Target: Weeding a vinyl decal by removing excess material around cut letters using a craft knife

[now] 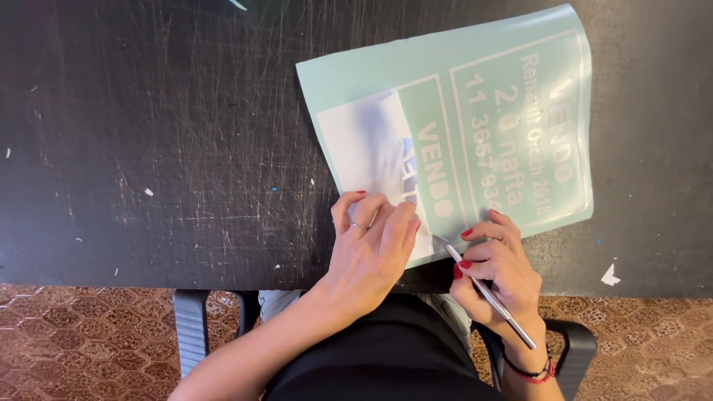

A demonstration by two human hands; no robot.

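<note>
I'm sitting at a black, scratched bench (pixel 148 148), looking straight down. Far left is bare bench with white flecks; below its edge, brown patterned floor (pixel 82 334) and the chair armrest (pixel 191 319).

My left hand (pixel 368 249) is lying flat on the near corner of the sheet (pixel 475 111), fingers together and pressing down on the white peeled patch (pixel 364 145), holding nothing, just pinning. There's a ring on one finger (pixel 359 225).

The sheet is pale green vinyl with white cut lettering and frame lines, lying on the bench right of centre, tilted, its far right corner curling up a little. The white patch is covering its lower left part, touching my left fingertips.

My right hand (pixel 494 271) is closed around a thin metal tool (pixel 486 293), held like a pen, the handle running back past my wrist. The tip is touching the sheet's near edge, just beside my left thumb. The two hands are close together, nearly touching. A dark and red band (pixel 531 371) is sitting on my right wrist.

Far right: a white scrap (pixel 610 275) on the bench, well apart from the sheet, and the other armrest (pixel 575 353) below.
</note>
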